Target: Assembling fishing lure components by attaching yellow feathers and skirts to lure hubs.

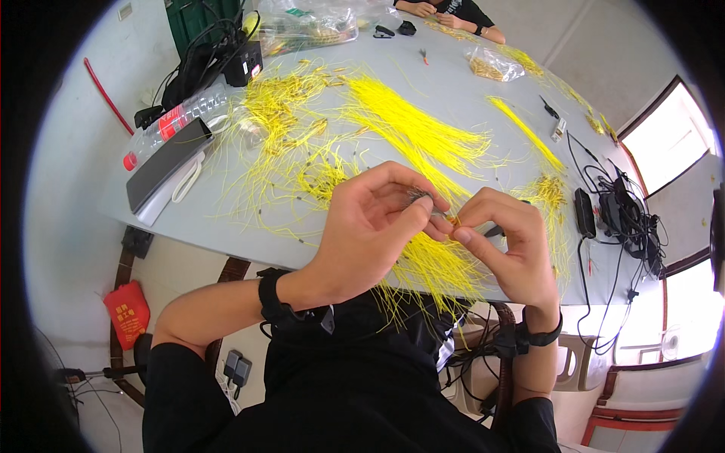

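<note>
In the head view, the left hand (370, 234) is turned with its palm partly up, its thumb pressed toward the curled fingers on a small cluster of thin dark-grey pieces (418, 196); the right hand (512, 238) has its thumb and forefinger pressed together on a tiny orange-brown piece (454, 222), just beside the left fingertips; whether that piece is joined to the grey cluster is too small to tell. Both small things are between the two hands, over the near part of a smooth grey table (189, 219); beneath the hands a loose fan of thin bright-yellow strands (438, 272) spreads out, some ends hanging past the near edge.

Beyond the hands lies a broad, combed-out bundle of yellow strands (415, 124); to its left is a tangled yellow heap with brownish ends (279, 113); to its right, apart from it, lies a narrow yellow bundle (525, 132). At the left of the table, a clear plastic bottle with a red cap (181, 117) lies on its side, near a flat dark-grey rectangular slab (170, 166); at the right is a tangle of black cables (630, 215); at the far edge sits another person in a black top (468, 10), hands over more yellow strands.
</note>
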The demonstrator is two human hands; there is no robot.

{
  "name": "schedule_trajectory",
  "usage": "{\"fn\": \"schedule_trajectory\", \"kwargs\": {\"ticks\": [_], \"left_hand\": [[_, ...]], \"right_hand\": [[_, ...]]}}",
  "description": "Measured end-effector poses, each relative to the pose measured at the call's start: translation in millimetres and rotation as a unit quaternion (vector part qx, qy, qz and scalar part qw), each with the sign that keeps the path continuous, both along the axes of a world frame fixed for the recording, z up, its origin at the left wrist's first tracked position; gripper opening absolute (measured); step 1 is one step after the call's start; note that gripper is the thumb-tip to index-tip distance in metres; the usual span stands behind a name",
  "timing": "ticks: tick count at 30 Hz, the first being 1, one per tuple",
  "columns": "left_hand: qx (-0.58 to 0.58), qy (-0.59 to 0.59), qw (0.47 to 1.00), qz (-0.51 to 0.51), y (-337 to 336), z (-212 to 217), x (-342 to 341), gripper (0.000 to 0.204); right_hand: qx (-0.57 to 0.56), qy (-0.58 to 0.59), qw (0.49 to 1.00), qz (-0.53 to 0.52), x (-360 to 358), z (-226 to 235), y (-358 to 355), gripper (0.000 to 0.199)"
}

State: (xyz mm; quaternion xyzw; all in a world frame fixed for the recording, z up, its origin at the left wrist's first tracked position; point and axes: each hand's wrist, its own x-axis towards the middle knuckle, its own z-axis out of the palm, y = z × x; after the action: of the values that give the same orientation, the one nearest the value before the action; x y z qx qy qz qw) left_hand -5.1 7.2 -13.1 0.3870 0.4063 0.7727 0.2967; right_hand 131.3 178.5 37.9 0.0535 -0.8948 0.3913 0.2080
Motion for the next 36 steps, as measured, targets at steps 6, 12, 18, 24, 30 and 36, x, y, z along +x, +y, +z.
{"fn": "schedule_trajectory", "kwargs": {"ticks": [6, 12, 18, 24, 30, 36], "left_hand": [[0.006, -0.016, 1.0, -0.014, 0.5, -1.8, 0.1, 0.014], [-0.003, -0.015, 1.0, -0.016, 0.7, -1.0, 0.6, 0.015], [-0.01, -0.029, 0.999, -0.017, 0.6, -1.0, 0.1, 0.017], [-0.014, -0.035, 0.999, -0.02, 0.8, -1.6, -0.1, 0.018], [-0.018, -0.031, 0.999, -0.02, 1.2, -3.3, -1.2, 0.018], [-0.02, -0.022, 0.999, -0.016, 1.3, -2.9, -1.2, 0.017]], "right_hand": [[-0.006, -0.006, 1.0, 0.001, -1.1, -1.5, 0.1, 0.008], [-0.016, -0.01, 1.0, 0.002, -1.6, -4.5, 2.0, 0.008], [-0.02, -0.013, 1.0, -0.001, -3.3, -6.1, 2.5, 0.01], [-0.022, -0.013, 1.0, -0.002, -3.3, -6.6, 2.5, 0.01], [-0.025, -0.015, 1.0, -0.002, -3.4, -6.7, 2.1, 0.011], [-0.026, -0.014, 1.0, -0.002, -3.6, -7.8, 3.0, 0.01]]}}
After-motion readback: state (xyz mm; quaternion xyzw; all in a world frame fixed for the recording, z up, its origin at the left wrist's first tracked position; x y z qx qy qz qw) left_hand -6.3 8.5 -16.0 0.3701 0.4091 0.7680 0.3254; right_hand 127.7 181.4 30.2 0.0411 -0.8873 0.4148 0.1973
